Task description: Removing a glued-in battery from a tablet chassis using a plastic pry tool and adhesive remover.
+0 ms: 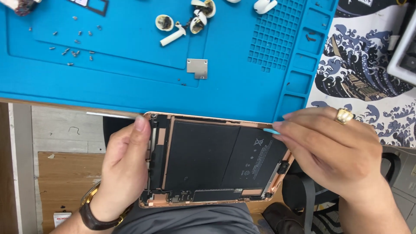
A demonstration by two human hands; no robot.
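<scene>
An opened tablet body (212, 160) with a rose-gold rim and a large black battery rests over my lap, below the table edge. My left hand (123, 167) grips its left side, thumb along the edge. My right hand (336, 151), wearing a gold ring, pinches a thin light-blue pry tool (271, 130) whose tip touches the tablet's upper right edge.
A blue silicone work mat (130, 78) covers the table above. On it lie several small screws (73, 43), a square metal shield plate (197, 68) and taken-apart white earbud pieces (186, 21). A wave-print cloth (368, 65) lies at right; a black chair (303, 190) stands below.
</scene>
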